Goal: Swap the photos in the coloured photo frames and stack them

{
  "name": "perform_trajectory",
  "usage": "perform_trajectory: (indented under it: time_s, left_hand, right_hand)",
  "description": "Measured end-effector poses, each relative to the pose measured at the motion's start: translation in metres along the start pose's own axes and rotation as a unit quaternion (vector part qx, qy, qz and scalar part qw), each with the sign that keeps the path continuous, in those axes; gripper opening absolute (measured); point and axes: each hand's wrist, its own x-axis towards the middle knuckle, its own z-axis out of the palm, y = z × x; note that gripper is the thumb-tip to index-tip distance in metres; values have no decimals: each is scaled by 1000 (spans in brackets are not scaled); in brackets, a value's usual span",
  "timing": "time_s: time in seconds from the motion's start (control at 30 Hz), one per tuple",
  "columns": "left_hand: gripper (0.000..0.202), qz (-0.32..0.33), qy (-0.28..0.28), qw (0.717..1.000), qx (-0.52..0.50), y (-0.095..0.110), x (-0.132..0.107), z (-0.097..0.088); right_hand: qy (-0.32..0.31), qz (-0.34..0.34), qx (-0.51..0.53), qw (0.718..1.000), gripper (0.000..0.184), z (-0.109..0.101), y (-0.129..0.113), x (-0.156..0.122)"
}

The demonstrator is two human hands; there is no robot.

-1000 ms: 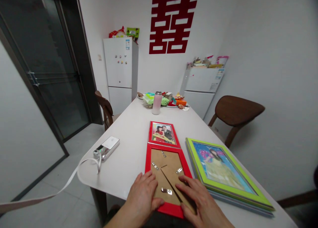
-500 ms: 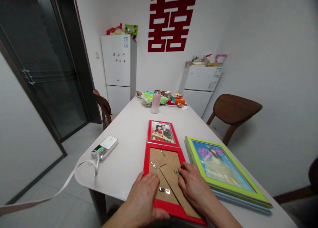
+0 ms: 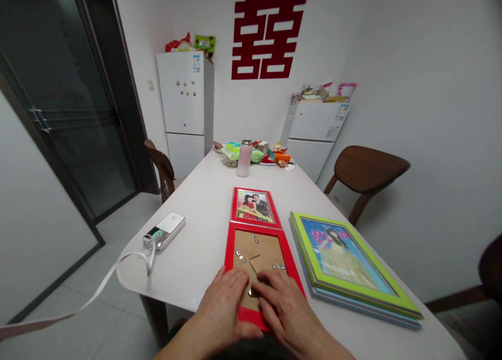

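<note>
A red picture frame (image 3: 229, 247) lies face down before me, its brown backing board (image 3: 266, 250) showing with several small metal clips. My left hand (image 3: 221, 308) lies flat over the frame's left side, fingers on the board and thumb near the lower border. My right hand (image 3: 288, 308) is bent over the lower part of the board. Its fingertips are closed at the lower metal clip (image 3: 251, 293), which they partly cover. Joined to the far edge is a second red frame (image 3: 234, 209), face up, with a photo of two people.
To the right lies a stack of frames, topped by a green one (image 3: 356, 287). A white power bank (image 3: 167, 230) with a strap lies left. Farther back stand a pink bottle (image 3: 244, 159) and a pile of packets (image 3: 254, 153). Chairs (image 3: 368, 172) flank the table (image 3: 196, 245).
My right hand has moved left and down from the right-hand clip to the lower one. The right-hand clip now shows uncovered, pointing across the red border. My left hand stays nearly in place.
</note>
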Motion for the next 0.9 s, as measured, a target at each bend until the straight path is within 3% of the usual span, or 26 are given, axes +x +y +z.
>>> perform_trajectory:
  time_s: [0.13, 0.37, 0.67, 0.77, 0.9]
  left_hand:
    - [69, 11, 14, 1000, -15, 0, 0, 1]
    - [76, 2, 10, 1000, -1, -6, -2, 5]
    - [75, 4, 8, 1000, 5, -5, -2, 3]
    - [74, 15, 20, 1000, -4, -8, -3, 6]
    - [78, 11, 4, 1000, -3, -9, -3, 7]
  right_hand:
    - [-24, -13, -6, 1000, 24, 0, -8, -4]
    - [-31, -61, -23, 997, 31, 5, 9, -18]
    - [-36, -78, 25, 996, 26, -10, 1, -13]
    - [-42, -72, 37, 996, 27, -10, 3, -9]
    - [9, -39, 50, 998, 30, -3, 8, 14]
